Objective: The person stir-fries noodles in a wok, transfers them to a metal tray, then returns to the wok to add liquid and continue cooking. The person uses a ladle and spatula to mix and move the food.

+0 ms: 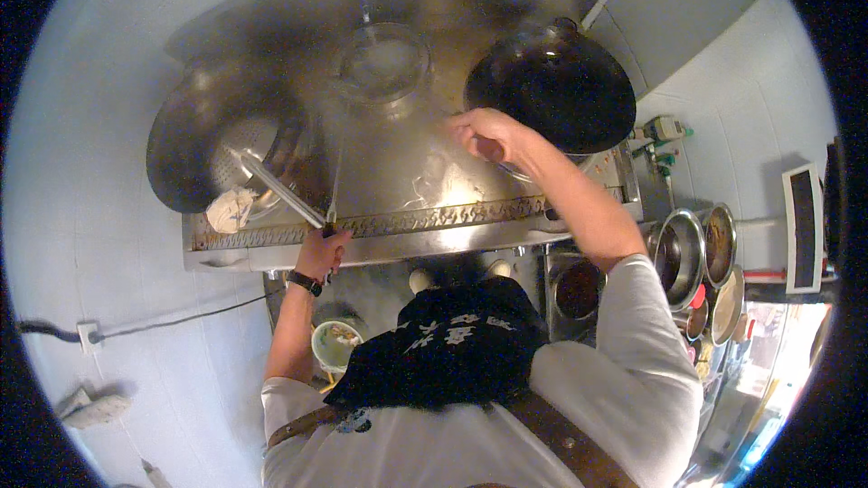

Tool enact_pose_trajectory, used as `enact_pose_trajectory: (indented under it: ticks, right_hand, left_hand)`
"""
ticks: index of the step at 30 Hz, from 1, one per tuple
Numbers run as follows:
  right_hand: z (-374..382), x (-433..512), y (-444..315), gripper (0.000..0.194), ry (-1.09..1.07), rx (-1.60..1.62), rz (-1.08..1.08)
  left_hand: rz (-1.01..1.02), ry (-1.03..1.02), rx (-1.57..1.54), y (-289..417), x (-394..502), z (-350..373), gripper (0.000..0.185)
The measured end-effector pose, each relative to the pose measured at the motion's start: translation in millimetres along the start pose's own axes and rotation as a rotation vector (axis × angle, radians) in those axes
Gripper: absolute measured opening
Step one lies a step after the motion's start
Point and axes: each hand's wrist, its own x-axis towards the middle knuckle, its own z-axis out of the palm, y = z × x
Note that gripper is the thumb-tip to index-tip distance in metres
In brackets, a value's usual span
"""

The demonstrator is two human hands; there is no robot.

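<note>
My left hand [322, 252] is closed around the long metal handle of a perforated strainer [245, 149], whose bowl lies over the large wok [180, 142] at the left. A crumpled pale cloth [230, 210] rests by that wok's near rim. Over the steel range top [386, 169], my right hand [485, 134] has its fingers bent, close to the left edge of a dark wok [556, 88] at the right; whether it grips anything is unclear. Between the woks, towards the back, a round basin [385, 68] of cloudy liquid sits under a tap [367, 7].
A slotted drain channel [434, 218] runs along the range's front edge. Below on the left stands a bucket [336, 346] with scraps in liquid. Several metal bowls and pots [680, 257] stand at the right. A cable [190, 317] crosses the left side from a wall socket [89, 337].
</note>
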Motion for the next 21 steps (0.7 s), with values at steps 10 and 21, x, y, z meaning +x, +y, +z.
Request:
enact_pose_trajectory:
  ticks: [10, 21]
  right_hand:
    - [-55.0, -218.5, -43.3, 0.020, 0.093, -0.028, -0.074]
    - [-102.4, -332.8, 3.1, 0.021, 0.460, -0.159, -0.173]
  left_hand:
    - [0.004, -0.246, 0.156, 93.7, -0.2, 67.0, 0.023]
    - [-0.043, -0.753, 0.123, 154.6, 95.2, 241.9, 0.030]
